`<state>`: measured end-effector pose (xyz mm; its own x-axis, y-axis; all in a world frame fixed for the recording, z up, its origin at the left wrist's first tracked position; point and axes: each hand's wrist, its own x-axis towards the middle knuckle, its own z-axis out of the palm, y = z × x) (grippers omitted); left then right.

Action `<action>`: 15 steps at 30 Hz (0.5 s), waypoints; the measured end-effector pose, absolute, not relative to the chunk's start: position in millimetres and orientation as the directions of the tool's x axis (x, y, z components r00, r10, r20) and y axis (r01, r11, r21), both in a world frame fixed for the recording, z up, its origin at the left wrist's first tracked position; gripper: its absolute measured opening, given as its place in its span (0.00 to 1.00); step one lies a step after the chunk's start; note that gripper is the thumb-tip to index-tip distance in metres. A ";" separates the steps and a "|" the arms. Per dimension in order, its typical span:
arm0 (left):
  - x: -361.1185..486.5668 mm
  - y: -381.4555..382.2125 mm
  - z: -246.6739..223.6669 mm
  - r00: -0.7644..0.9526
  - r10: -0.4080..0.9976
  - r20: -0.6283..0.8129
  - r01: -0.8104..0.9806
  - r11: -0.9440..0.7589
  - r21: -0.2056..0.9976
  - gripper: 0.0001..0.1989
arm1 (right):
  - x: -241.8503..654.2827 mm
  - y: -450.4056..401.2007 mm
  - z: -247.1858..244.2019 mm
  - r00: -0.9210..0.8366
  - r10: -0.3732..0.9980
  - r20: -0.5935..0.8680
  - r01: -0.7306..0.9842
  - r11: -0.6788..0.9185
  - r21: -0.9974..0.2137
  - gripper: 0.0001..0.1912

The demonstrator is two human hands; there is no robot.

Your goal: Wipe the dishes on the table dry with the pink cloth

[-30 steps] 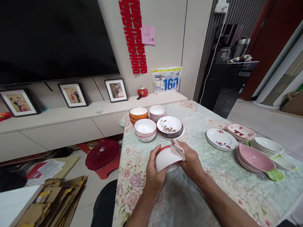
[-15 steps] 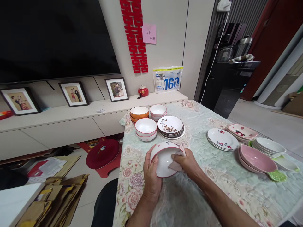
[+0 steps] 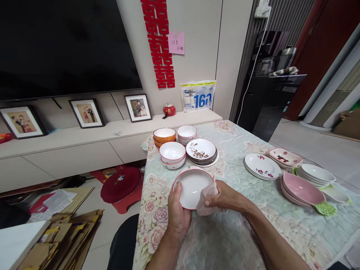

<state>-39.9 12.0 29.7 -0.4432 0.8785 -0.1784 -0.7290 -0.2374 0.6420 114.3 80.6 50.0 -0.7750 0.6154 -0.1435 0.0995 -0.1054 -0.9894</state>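
Above the near part of the table I hold a white bowl (image 3: 192,187) with a thin red rim, its inside facing up toward me. My left hand (image 3: 177,210) grips its left side, thumb over the rim and fingers underneath. Around the right rim, my right hand (image 3: 222,197) pinches a thin whitish cloth (image 3: 207,198) against the bowl. Just beyond stand two red-rimmed white bowls (image 3: 172,152), orange bowls (image 3: 164,135), pink-edged bowls (image 3: 187,133) and a stack of brown-patterned plates (image 3: 201,150).
On the right of the flowered tablecloth (image 3: 157,225) are flower plates (image 3: 261,166), rectangular dishes (image 3: 285,156), small white bowls (image 3: 316,173) and pink leaf-handled bowls (image 3: 303,187). A red stool (image 3: 120,183) and folded cardboard (image 3: 73,240) are at left.
The bowl has tipped from facing sideways to facing more upward. My right hand and the cloth have moved from inside the bowl to its right rim.
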 end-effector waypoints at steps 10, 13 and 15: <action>-48.5 14.7 48.5 -0.518 0.771 -0.371 -0.784 -0.253 0.567 0.23 | 115.1 84.2 39.9 -0.489 0.861 0.136 0.634 0.459 -0.623 0.42; -48.7 13.8 51.8 -0.471 0.778 -0.415 -0.821 -0.215 0.528 0.22 | 116.7 82.4 42.9 -0.669 0.741 0.047 0.556 0.543 -0.629 0.53; -48.9 13.7 51.2 -0.435 0.791 -0.430 -0.845 -0.193 0.499 0.21 | 121.6 83.2 48.9 -0.783 0.622 0.017 0.433 0.564 -0.703 0.55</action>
<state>-48.9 13.7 51.2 -0.4346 0.7912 -0.4302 -0.8450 -0.1930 0.4987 121.6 83.2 48.9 -0.7832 0.6216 0.0167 0.4327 0.5641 -0.7032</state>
